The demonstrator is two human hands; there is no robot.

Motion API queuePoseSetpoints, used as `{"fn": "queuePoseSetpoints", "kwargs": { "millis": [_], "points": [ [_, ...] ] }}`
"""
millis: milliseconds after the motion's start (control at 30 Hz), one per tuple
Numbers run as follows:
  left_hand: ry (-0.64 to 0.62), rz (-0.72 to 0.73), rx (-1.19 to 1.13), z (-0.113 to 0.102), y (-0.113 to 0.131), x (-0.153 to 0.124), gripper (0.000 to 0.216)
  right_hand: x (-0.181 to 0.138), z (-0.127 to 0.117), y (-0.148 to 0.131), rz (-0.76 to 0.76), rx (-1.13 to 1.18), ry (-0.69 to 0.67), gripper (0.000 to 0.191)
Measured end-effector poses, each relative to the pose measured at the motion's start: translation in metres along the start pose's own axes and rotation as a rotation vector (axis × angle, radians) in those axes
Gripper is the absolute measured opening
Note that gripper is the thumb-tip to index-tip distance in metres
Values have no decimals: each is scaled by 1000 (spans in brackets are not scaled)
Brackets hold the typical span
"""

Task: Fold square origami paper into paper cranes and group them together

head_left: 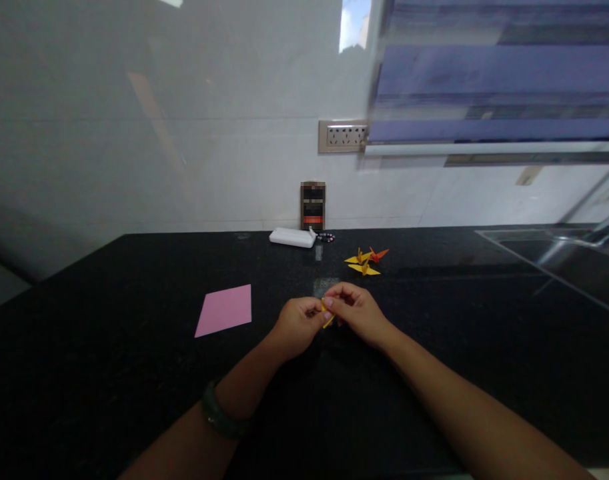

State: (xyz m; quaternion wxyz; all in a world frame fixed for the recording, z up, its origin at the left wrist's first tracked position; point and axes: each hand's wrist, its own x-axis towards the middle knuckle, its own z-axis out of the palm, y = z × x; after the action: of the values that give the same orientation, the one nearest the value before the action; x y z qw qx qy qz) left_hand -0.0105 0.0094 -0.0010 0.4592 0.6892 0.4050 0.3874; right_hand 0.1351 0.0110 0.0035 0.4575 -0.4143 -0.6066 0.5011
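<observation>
A small folded piece of yellow paper (327,323) is pinched between my two hands over the dark countertop; most of it is hidden by the fingers. My left hand (298,327) grips its left side with thumb and fingertips. From the right, my right hand (359,313) presses thumb and forefinger on the same paper. Beyond my right hand stand three folded paper cranes: a yellow crane (365,269) nearest, another yellow crane (358,257) behind it, and an orange-red crane (377,255) beside that one. Left of my left hand lies a flat pink paper sheet (225,310).
Against the tiled wall a phone-like device (313,205), its screen pixelated, stands upright. A white oblong case (292,237) with a beaded strap (326,237) lies before it. A sink (579,257) is set in the counter at right. A socket panel (341,137) and purple blind (499,73) are above.
</observation>
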Motion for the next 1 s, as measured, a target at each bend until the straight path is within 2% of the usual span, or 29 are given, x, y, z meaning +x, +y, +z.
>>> {"fn": "queuePoseSetpoints", "kwargs": {
  "millis": [233,400,767,1000],
  "points": [
    [41,-43,-16,5,0,0,17,0,1,0,-109,-111,84,25],
    [42,-81,-61,8,-1,1,19,0,4,-1,-105,-158,181,24],
    [179,-108,-69,4,-5,3,22,2,4,5,-19,-115,113,25],
    [161,-164,-190,6,-1,3,27,0,4,3,4,-93,159,23]
  ]
}}
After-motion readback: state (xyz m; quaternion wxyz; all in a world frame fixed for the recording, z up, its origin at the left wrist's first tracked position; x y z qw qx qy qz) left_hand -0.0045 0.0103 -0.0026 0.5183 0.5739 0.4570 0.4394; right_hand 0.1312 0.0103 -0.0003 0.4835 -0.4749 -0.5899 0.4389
